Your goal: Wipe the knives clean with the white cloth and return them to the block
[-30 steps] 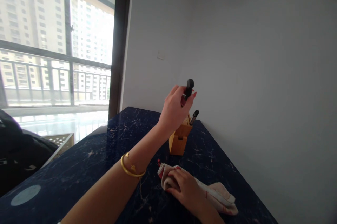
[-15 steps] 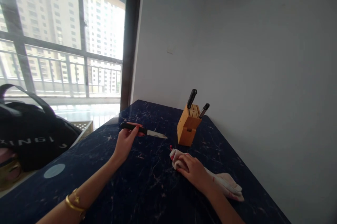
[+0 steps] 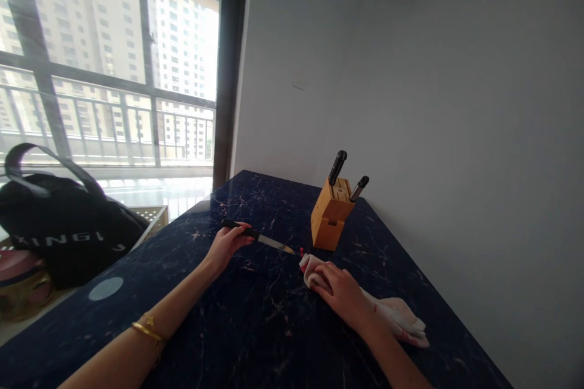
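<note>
— What's sitting in the knife block (image 3: pixel 329 217)?
— Two dark handles (image 3: pixel 338 167).
— And the hands?
— The left hand (image 3: pixel 227 242) is pinching a knife (image 3: pixel 260 237) over the counter (image 3: pixel 255 316); the right hand (image 3: pixel 340 291) is pressing flat on a cloth (image 3: pixel 392 316).

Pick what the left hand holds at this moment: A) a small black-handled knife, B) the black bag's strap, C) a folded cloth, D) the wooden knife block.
A. The left hand has its grip on the black handle of a small knife, blade pointing toward the cloth under the right hand; the knife block stands apart on the countertop.
</note>
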The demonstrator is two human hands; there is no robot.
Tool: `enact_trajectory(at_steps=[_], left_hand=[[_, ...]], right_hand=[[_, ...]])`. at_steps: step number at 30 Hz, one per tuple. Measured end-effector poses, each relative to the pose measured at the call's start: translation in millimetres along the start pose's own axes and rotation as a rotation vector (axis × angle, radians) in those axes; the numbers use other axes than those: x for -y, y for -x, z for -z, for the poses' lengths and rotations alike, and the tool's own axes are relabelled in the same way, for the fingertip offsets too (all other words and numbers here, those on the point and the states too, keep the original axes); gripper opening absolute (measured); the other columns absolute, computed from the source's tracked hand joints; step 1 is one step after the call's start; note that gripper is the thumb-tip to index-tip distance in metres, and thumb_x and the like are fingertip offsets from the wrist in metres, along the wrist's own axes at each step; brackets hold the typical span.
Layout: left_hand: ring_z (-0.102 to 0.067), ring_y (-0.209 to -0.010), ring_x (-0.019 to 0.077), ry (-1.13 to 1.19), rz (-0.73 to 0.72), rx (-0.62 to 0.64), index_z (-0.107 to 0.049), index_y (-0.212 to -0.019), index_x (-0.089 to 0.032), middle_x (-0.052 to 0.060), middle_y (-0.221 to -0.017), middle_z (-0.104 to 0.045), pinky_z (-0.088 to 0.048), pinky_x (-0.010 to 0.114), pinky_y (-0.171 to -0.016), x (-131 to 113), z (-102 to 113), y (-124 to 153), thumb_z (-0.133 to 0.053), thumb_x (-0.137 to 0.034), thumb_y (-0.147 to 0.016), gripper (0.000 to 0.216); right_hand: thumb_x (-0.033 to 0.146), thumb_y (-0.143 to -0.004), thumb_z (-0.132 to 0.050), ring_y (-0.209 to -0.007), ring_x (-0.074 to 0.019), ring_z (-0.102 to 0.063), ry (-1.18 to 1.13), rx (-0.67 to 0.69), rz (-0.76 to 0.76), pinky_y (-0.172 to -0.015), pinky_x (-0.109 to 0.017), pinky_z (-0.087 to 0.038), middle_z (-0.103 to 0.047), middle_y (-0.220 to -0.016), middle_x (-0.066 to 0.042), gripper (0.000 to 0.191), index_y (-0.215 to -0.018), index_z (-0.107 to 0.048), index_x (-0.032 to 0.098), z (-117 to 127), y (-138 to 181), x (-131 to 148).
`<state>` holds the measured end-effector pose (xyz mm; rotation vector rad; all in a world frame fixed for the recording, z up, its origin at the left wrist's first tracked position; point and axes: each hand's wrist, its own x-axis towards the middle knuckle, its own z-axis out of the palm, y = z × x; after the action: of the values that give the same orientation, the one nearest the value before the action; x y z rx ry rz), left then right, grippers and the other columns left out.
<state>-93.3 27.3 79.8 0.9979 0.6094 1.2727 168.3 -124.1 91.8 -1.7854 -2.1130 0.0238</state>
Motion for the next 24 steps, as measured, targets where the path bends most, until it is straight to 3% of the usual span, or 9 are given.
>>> enact_trajectory(at_steps=[12,24], left_hand=[[-0.064,-0.063,0.0141,-0.031,0.069,0.010,-0.059,-0.084,-0.010,0.007,-0.076,-0.067,-0.052,0.024,-0.064,2.4,0.4,0.1,-0.057,-0.014,-0.072,0.014],[-0.064,-0.065,0.0146,-0.044,0.072,0.049,-0.059,-0.086,-0.009,0.009,-0.078,-0.067,-0.052,0.024,-0.065,3.5,2.2,-2.0,-0.057,-0.014,-0.073,0.014]], right_hand=[[0.035,-0.081,-0.049,-0.104,-0.0197,-0.047,0.007,0.041,0.008,-0.087,-0.031,-0.032,-0.057,-0.104,-0.003,0.025,-0.102,-0.054,0.024,-2.4,-2.8,-3.4],[0.032,-0.080,-0.051,-0.094,-0.0177,-0.050,-0.010,-0.011,0.046,-0.082,-0.028,-0.034,-0.057,-0.097,-0.002,0.020,-0.097,-0.055,0.022,-4.0,-1.9,-4.3]])
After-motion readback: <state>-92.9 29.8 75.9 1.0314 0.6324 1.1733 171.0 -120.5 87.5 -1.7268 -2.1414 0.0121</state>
